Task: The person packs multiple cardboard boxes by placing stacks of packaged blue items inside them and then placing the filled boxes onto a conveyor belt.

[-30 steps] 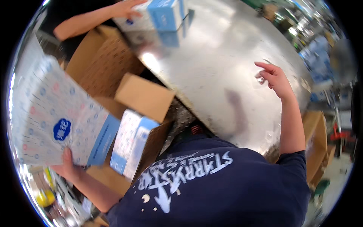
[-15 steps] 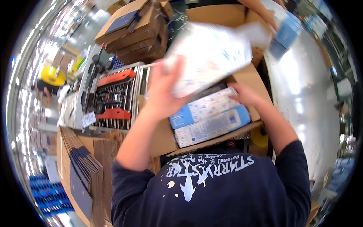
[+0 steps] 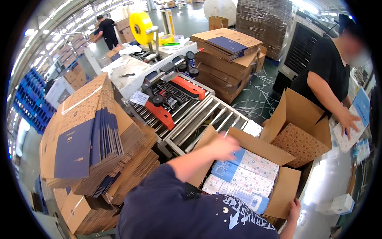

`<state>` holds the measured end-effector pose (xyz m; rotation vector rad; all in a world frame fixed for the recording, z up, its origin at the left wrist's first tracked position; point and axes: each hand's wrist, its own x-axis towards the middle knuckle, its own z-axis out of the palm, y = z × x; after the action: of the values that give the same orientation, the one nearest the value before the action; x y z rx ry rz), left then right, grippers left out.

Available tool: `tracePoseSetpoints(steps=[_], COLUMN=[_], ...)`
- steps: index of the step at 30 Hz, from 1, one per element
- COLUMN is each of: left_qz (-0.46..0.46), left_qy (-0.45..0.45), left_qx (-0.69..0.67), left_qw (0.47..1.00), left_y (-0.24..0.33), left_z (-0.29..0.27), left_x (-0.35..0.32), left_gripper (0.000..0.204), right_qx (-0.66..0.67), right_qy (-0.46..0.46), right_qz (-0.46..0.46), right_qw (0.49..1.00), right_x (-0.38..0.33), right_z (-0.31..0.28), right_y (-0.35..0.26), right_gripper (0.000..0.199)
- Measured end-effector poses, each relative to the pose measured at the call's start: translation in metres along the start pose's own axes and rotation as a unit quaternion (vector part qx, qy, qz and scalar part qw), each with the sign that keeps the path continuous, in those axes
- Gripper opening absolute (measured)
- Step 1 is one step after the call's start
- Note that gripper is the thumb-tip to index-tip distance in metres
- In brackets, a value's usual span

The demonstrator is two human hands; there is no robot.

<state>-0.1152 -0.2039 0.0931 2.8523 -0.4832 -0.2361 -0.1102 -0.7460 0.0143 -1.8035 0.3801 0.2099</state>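
Note:
An open cardboard carton stands in front of me with several white-and-blue printed packages lying side by side inside. Above its far left edge, my left hand is blurred by motion; no package shows in it, and its fingers are too smeared to read. At the near right side, my right hand grips the edge of the carton's right flap, its fingers partly hidden.
Beyond my carton stands another open carton. A co-worker's hand holds a white-and-blue package over the metal table. Left are stacked flattened cartons, a roller conveyor and a taping machine with yellow tape.
The white package my left hand held is out of it; three rows of packages now show in the carton. My right hand has moved to the flap edge. The view has swung left and up.

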Motion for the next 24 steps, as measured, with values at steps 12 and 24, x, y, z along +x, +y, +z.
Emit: tracePoseSetpoints(steps=[12, 24], left_qz=[0.036, -0.227], left_qy=[-0.384, 0.060], left_qx=[-0.206, -0.080], left_qw=[0.899, 0.969], left_y=[0.116, 0.067], left_z=[0.018, 0.081], left_x=[-0.054, -0.032], left_gripper=[0.096, 0.090], right_qx=[-0.556, -0.568], right_qy=[-0.330, -0.204], right_qz=[-0.463, -0.545], right_qw=[0.606, 0.582], right_x=[-0.003, 0.040], right_z=[0.169, 0.199], right_y=[-0.091, -0.220], right_gripper=[0.072, 0.045])
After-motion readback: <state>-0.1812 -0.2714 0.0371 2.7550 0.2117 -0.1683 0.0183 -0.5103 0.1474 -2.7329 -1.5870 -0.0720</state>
